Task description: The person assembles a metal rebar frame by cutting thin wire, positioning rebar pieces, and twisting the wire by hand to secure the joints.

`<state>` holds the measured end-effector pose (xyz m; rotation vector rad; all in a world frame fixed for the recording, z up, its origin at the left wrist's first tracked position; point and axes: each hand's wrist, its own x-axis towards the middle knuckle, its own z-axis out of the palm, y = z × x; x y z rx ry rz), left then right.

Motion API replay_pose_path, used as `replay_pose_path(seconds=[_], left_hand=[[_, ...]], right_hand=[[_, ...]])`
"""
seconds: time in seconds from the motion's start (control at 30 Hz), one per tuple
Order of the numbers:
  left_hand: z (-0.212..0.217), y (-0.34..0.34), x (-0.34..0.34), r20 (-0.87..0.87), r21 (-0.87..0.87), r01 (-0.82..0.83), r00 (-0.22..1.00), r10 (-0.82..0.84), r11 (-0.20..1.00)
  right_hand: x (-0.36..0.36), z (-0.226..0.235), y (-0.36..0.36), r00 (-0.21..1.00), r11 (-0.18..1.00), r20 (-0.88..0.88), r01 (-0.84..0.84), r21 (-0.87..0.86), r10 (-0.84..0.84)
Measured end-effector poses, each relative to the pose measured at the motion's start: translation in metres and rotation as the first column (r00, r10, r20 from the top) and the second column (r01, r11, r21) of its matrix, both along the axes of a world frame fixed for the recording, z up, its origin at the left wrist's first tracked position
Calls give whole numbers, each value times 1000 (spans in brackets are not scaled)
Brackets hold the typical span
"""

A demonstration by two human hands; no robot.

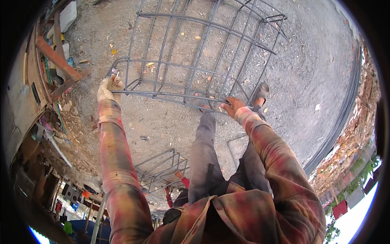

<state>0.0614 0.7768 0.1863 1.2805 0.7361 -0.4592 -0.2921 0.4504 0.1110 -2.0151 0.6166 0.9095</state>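
A cage of thin dark steel rebar (207,23), made of long bars tied to bent stirrups, stretches out ahead of me over the ground. My left hand (109,88), pale as if gloved, closes on the cage's near left corner. Above its fingers shows a small shiny thing (115,72) that I cannot make out. On the right, my right hand (232,106) has its fingers curled over the near bars, close to their right end. Part of its grip is hidden by the hand itself. Both my sandalled feet stand beside the cage's near end.
Long dark bars (343,118) lie bundled along the right. Brown wooden beams (59,59) and clutter stand at the left. Behind me, another person's red sleeve (185,181) shows beside a second rebar frame (158,164). Gravel ground (304,81) carries scattered debris.
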Motion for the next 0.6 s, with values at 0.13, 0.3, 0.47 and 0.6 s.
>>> replay_pose_path(seconds=[0.13, 0.3, 0.47, 0.6], left_hand=[[-8, -29, -13, -5, 90, -85, 996, 86, 992], [12, -13, -19, -165, 126, -151, 971, 171, 980], [18, 11, 8, -215, 425, 246, 962, -166, 871], [2, 35, 20, -340, 596, 482, 876, -342, 643]], right_hand=[[-8, -19, -12, 986, 995, -157, -61, -78, 48], [29, 12, 17, 987, 997, -158, -30, -76, 17], [72, 52, 41, 972, 946, 46, 214, 243, -231], [74, 81, 54, 952, 918, 66, 268, 292, -298]])
